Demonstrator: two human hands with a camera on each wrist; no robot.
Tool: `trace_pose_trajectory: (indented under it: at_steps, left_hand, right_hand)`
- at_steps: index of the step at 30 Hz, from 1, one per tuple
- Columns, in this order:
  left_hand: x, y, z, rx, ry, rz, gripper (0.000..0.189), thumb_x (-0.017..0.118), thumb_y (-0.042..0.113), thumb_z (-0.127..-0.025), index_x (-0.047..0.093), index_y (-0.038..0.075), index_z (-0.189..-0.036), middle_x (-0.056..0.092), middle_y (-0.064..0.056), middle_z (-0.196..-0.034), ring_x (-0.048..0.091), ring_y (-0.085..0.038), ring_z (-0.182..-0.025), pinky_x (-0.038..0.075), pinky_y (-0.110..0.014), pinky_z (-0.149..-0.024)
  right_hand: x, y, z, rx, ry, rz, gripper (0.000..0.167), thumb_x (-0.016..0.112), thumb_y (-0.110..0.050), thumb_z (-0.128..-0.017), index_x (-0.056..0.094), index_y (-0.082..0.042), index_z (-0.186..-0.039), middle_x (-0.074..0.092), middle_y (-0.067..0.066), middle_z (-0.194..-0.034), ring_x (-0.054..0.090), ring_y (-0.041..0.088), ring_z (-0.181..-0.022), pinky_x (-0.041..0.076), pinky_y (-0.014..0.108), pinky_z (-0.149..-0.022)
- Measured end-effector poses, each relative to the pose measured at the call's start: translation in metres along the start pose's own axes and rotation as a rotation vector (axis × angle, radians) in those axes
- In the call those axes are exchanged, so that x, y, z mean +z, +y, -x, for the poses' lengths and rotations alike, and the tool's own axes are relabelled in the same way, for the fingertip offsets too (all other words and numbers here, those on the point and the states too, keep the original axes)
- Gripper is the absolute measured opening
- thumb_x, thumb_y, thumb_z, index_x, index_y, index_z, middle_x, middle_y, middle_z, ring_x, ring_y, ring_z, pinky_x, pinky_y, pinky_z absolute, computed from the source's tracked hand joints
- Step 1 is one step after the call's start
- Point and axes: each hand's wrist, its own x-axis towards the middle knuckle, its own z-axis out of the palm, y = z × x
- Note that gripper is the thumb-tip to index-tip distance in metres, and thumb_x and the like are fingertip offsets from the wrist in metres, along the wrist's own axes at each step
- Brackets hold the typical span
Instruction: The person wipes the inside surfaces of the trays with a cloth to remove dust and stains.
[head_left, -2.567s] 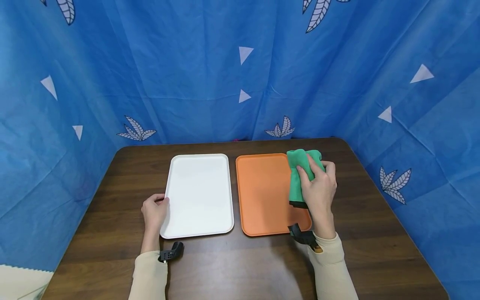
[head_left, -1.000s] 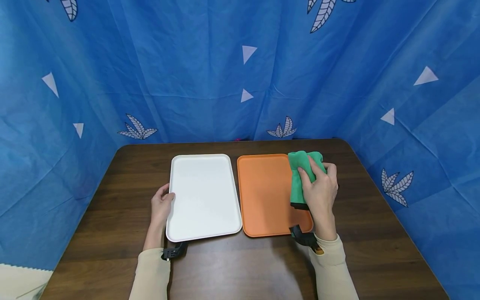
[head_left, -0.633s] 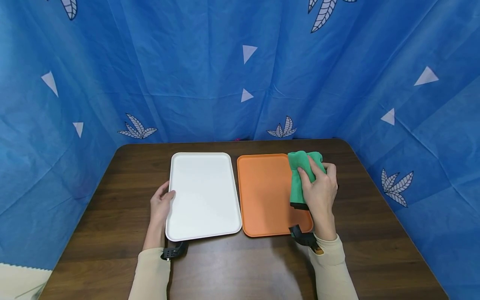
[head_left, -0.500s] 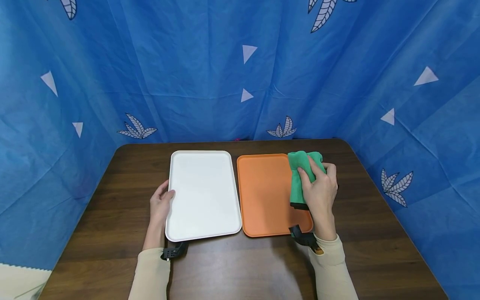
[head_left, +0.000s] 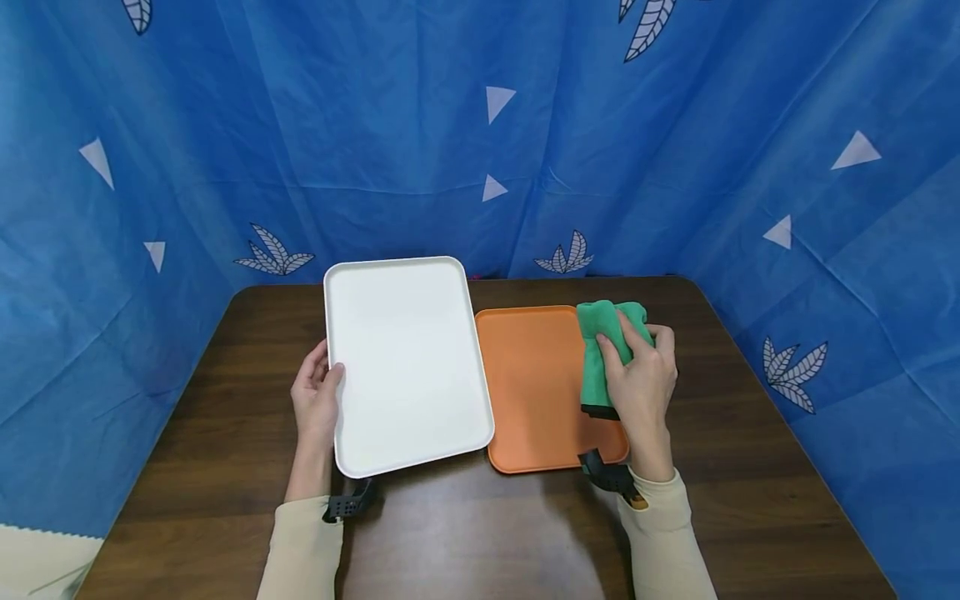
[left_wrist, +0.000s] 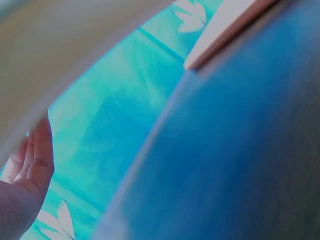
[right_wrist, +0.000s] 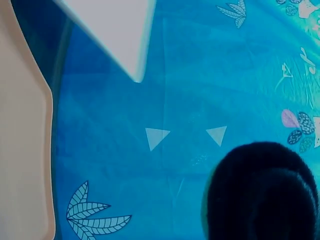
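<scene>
My left hand (head_left: 315,396) grips the left edge of a white rectangular tray (head_left: 408,367), thumb on top and fingers beneath. The tray is raised off the table and tilted, its far end high, and its right edge overlaps the orange tray (head_left: 525,383) in the head view. From the left wrist, the hand (left_wrist: 30,175) shows under the tray (left_wrist: 60,55). My right hand (head_left: 641,383) holds a folded green cloth (head_left: 596,358) with a dark edge over the orange tray's right side. In the right wrist view the cloth (right_wrist: 262,195) looks dark and folded over.
Both trays are over a dark brown wooden table (head_left: 480,533). Behind and at the sides hangs a blue curtain (head_left: 405,125) with white leaves and triangles. Dark straps with small cameras sit on both wrists, the left wrist camera (head_left: 352,500) just below the white tray's near corner.
The left hand took hold of the white tray, shifted it right, and then raised its far end off the table. The right hand and the green cloth have stayed in place.
</scene>
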Motion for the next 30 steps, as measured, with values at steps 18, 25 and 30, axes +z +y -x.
trace_pose_trajectory:
  at_steps: [18, 25, 30]
  left_hand:
    - [0.072, 0.062, 0.026, 0.312, -0.21, 0.238, 0.043, 0.057, -0.005, -0.094, 0.052, -0.001, -0.136, 0.063, -0.003, -0.115, 0.067, -0.012, -0.095, 0.057, -0.023, -0.078]
    - [0.083, 0.059, 0.036, 0.364, -0.233, 0.271, 0.042, 0.056, -0.006, -0.093, 0.052, -0.004, -0.135, 0.066, -0.002, -0.115, 0.069, -0.012, -0.095, 0.057, -0.025, -0.078]
    - [0.088, 0.056, 0.043, 0.395, -0.243, 0.28, 0.042, 0.055, -0.006, -0.093, 0.052, -0.005, -0.135, 0.069, 0.0, -0.117, 0.071, -0.011, -0.096, 0.057, -0.026, -0.078]
  right_hand:
    - [-0.016, -0.055, -0.03, -0.116, 0.121, -0.148, 0.04, 0.073, -0.016, -0.088, 0.065, -0.008, -0.127, 0.052, 0.03, -0.11, 0.048, 0.038, -0.101, 0.043, 0.054, -0.082]
    - [-0.01, -0.084, -0.05, -0.206, 0.118, -0.145, 0.041, 0.072, -0.022, -0.089, 0.065, -0.008, -0.127, 0.051, 0.029, -0.111, 0.049, 0.04, -0.101, 0.047, 0.052, -0.081]
    - [0.001, -0.104, -0.061, -0.225, 0.097, -0.109, 0.042, 0.07, -0.025, -0.091, 0.064, -0.008, -0.129, 0.051, 0.028, -0.113, 0.051, 0.039, -0.102, 0.049, 0.051, -0.082]
